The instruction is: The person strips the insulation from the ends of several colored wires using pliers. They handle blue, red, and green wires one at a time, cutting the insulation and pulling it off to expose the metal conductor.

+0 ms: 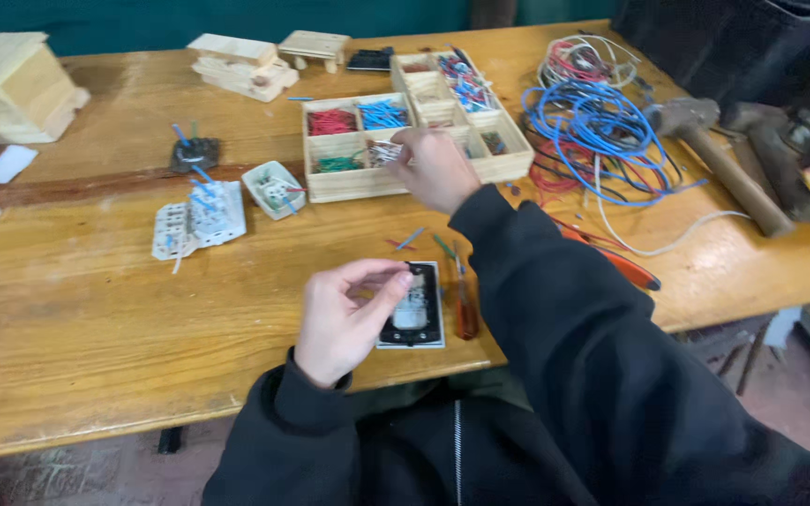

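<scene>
- Varnished wooden table (96,319) fills the view; its surface is glossy, orange-brown, with a darker crack line running on the left part.
- The left hand (344,319) is near the person, just above the near edge of the table. Its thumb and fingers curl together and pinch the left edge of a black rectangular switch plate (416,309), which lies flat on the wood.
- The right hand (435,169) reaches far, over a shallow wooden tray (349,183) divided in square compartments. Its fingertips are pressed together over the compartment with white and mixed wire pieces; whether they pinch a piece I cannot tell.
- Other compartments hold short wire pieces sorted by colour: red, blue, green.
- Just right of the switch plate lies a small screwdriver (466,309) with a brown handle.
- On the left of the tray lie white plastic sockets (201,217) with blue wires sticking out, and a dark round part beyond them.
- On the right, a loose tangle of blue, red and white cable (602,126) is spread, and beside it a hammer (719,164) with a wooden handle.
- Pale wooden blocks (11,84) stand at the far left corner.
- Both sleeves are black, soft cloth.
</scene>
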